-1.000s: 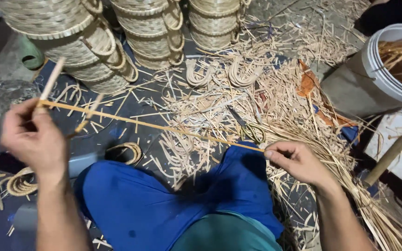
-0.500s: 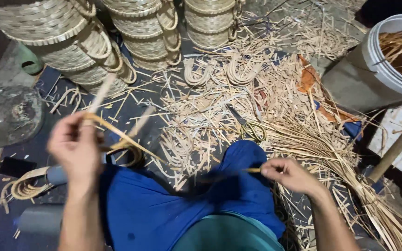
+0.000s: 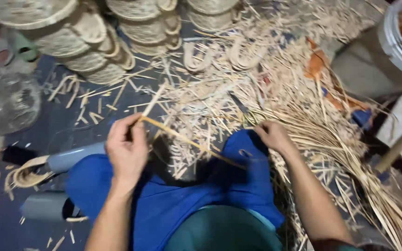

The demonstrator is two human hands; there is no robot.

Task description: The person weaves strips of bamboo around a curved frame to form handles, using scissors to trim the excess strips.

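Head view: your left hand [image 3: 126, 148] pinches the thin pale cane strip [image 3: 189, 142]; your right hand [image 3: 271, 135] is curled, grip unclear — bent sharply, it could snap.

Baskets [image 3: 94, 42] stacked behind; bucket [image 3: 387, 51] right; strips [image 3: 331, 139] between.

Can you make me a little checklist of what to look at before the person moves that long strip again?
1. Left hand has the strip pinched at its upper end: ok.
2. Right hand is on the strip's other end: cannot tell, too blurry.
3. Strip runs straight across the blue trousers, no kink showing: ok.
4. Loose straw lies close beside the right hand and could tangle: not ok.
5. Stacked baskets stand away from both hands: ok.
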